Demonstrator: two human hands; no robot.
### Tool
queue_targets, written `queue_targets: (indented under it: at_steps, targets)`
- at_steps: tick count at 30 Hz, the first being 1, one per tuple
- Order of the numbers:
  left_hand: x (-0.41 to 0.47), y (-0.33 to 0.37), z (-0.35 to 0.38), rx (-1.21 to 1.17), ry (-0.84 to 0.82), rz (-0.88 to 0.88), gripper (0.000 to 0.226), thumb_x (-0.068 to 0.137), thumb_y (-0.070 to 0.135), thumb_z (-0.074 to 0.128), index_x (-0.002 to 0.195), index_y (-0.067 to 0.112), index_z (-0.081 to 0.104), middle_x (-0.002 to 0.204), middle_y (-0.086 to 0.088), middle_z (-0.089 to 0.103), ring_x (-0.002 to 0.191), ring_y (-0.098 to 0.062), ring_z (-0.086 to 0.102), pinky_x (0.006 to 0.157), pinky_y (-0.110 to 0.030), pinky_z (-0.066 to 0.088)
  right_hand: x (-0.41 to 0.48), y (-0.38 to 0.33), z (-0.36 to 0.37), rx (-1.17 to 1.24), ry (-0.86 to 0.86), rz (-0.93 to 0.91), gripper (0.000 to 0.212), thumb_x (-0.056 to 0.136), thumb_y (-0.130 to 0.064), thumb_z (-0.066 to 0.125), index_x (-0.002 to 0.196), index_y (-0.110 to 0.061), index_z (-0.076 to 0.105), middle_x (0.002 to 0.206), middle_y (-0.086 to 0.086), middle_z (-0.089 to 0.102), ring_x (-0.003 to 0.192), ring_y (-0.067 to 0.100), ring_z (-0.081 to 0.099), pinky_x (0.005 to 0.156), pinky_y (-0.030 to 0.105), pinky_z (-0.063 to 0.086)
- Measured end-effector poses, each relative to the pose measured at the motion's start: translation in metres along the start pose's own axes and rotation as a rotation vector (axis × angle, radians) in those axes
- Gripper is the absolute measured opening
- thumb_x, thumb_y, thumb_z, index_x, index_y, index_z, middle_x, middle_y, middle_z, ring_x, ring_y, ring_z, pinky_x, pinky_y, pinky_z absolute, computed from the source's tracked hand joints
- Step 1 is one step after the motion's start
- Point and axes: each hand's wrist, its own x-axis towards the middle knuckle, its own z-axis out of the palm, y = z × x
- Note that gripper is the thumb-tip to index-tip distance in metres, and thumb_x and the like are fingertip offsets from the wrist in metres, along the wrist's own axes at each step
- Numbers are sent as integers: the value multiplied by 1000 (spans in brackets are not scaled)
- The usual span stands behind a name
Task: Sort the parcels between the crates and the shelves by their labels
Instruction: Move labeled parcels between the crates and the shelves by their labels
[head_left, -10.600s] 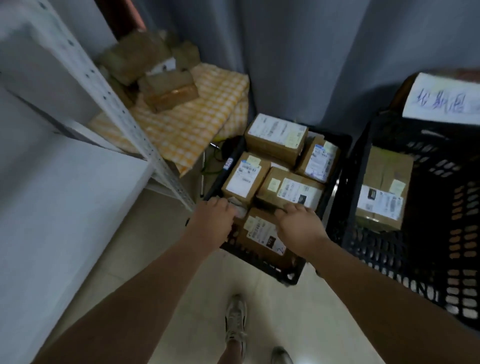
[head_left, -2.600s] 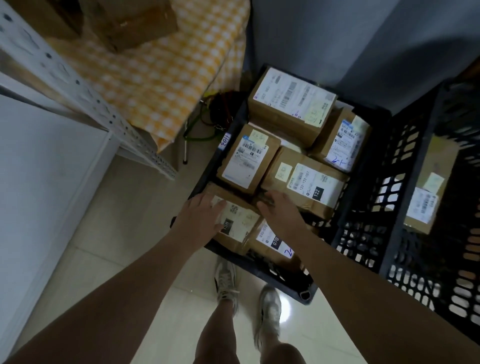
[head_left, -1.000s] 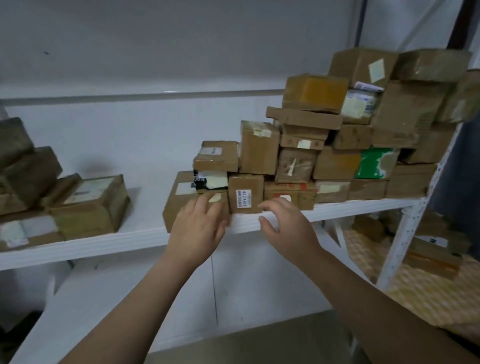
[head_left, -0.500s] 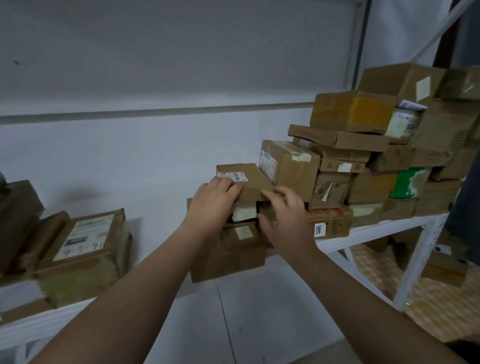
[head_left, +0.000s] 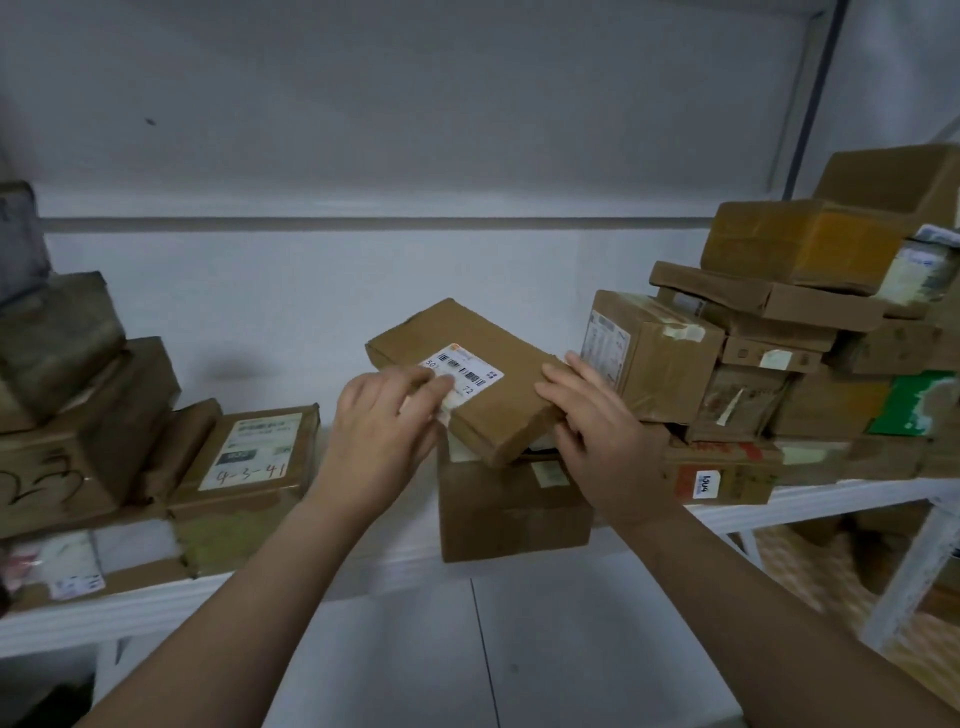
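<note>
**A:** Where does the sorting stand?

**B:** Partway at best, I'd judge; the shelf (head_left: 831, 498) already carries stacks (head_left: 88, 415) at its left end and a tall pile (head_left: 779, 332) at its right end; the flat parcel (head_left: 498, 410) is in hand, tilted above the brown box (head_left: 511, 512) at the shelf's front edge, near the middle; it is settled nowhere yet.

**A:** And the hands?

**B:** The left grip (head_left: 382, 421) curls round the parcel's left edge, its fingers lying across the label (head_left: 465, 365); the right grip (head_left: 597, 431) holds the near right corner with fingers on top; the thumb is hidden, presumably beneath.

**A:** What can't you make out?

**B:** The crates are out of view, so what remains in them is unknown; the label shows "72" and part of another number, the rest is under fingers; whether the parcel's low end touches the brown box I cannot tell; the stacks are blurred.
</note>
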Motion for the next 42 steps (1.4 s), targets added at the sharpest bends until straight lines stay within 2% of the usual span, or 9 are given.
queue_targets:
  at_steps: [4, 7, 13, 18, 23, 26, 31, 36, 42]
  targets:
    - [-6, -30, -18, -4, 19, -96, 31, 83, 11, 63, 113, 7, 66, 112, -12, 64, 106, -30, 57, 99, -51, 37, 4, -14, 7, 224, 3, 149, 35, 78, 26, 51, 106, 6, 58, 134, 17, 53, 136, 27, 33, 118, 35, 22]
    - [-5, -35, -28, -38, 57, -57, 30, 87, 16, 51, 114, 9, 63, 108, -12, 64, 98, -31, 56, 85, -45, 42, 6, -27, 11, 357, 56, 234, 39, 81, 25, 47, 112, 2, 53, 137, 5, 45, 136, 18, 32, 116, 46, 26]
    - [-10, -33, -40, -324, 28, -356, 59, 78, 37, 72, 127, 17, 45, 105, -2, 53, 92, -17, 51, 76, -32, 43, 9, -41, 12, 550, 78, 540, 39, 95, -29, 48, 131, -18, 46, 118, -17, 55, 113, 0, 51, 95, 16, 42]
    - [-13, -33, -43, -414, 89, -494, 48, 80, 32, 72, 120, 12, 55, 111, 6, 43, 104, -11, 46, 87, -17, 32, 12, -51, 20, 557, 59, 635, 29, 99, -30, 47, 128, -27, 49, 114, -27, 54, 107, -16, 49, 90, 5, 39]
    - [-19, -34, -46, -358, 6, -545, 48, 85, 26, 69, 128, 15, 51, 130, -7, 42, 119, -21, 44, 99, -28, 36, 9, -65, 24, 595, 110, 659, 29, 96, -26, 54, 125, -22, 49, 113, -12, 59, 100, -16, 52, 80, 1, 40]
    - [-29, -21, -45, -279, -127, -547, 52, 91, 30, 60, 139, 26, 42, 151, -5, 25, 138, -24, 25, 110, -37, 26, 13, -80, 28, 565, 202, 608, 29, 90, -20, 65, 114, -26, 49, 107, -10, 57, 98, -8, 54, 81, 7, 43]
    - [-54, -14, -61, -353, -29, -512, 68, 91, 30, 59, 148, 28, 22, 153, -1, 23, 140, -17, 24, 109, -31, 24, 26, -102, 43, 409, 182, 326, 32, 75, 4, 65, 105, -8, 63, 105, 5, 57, 97, -1, 51, 86, 11, 40]
    - [-65, -40, -90, 54, -130, -166, 46, 86, 29, 62, 127, 8, 58, 131, -15, 56, 122, -37, 52, 102, -53, 37, 30, -138, 76, 363, -48, 10, 36, 68, 10, 63, 102, -3, 66, 105, 12, 58, 99, 26, 55, 96, 23, 40]
    - [-85, -79, -110, 172, -286, -148, 50, 79, 5, 72, 127, 8, 59, 122, -13, 62, 113, -34, 59, 95, -47, 46, 33, -170, 103, 554, -405, 6, 39, 91, -14, 62, 129, -5, 54, 137, 13, 45, 131, 22, 38, 111, 12, 18]
